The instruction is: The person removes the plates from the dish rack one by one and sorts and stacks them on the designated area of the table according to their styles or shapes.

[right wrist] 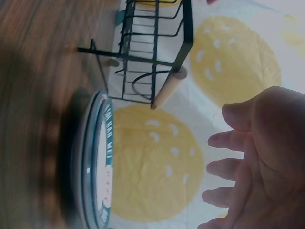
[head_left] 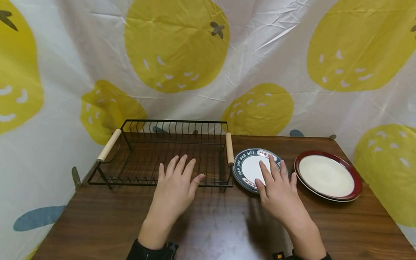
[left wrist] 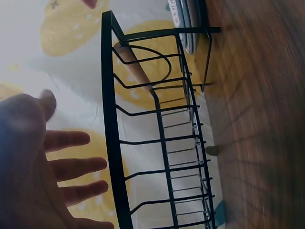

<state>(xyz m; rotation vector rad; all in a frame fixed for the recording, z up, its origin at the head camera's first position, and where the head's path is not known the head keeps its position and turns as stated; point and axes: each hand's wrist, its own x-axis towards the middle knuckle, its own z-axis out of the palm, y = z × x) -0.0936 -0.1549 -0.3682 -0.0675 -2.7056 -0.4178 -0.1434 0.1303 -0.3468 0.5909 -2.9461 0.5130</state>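
Note:
A black wire dish rack with two pale wooden handles stands on the left part of the table. My left hand hovers at the rack's front edge with fingers spread, holding nothing; the left wrist view shows a gap between its fingers and the rack. To the right of the rack lies a stack of white plates with blue-green lettered rims. Over its front right part I hold my right hand, fingers extended and apart from the plates in the right wrist view. Farther right sit cream plates with a dark red rim, stacked.
The dark brown wooden table carries everything. Behind it hangs a white cloth printed with yellow fruit, close against the table's back edge. The rack's right wooden handle stands right beside the blue-rimmed plates.

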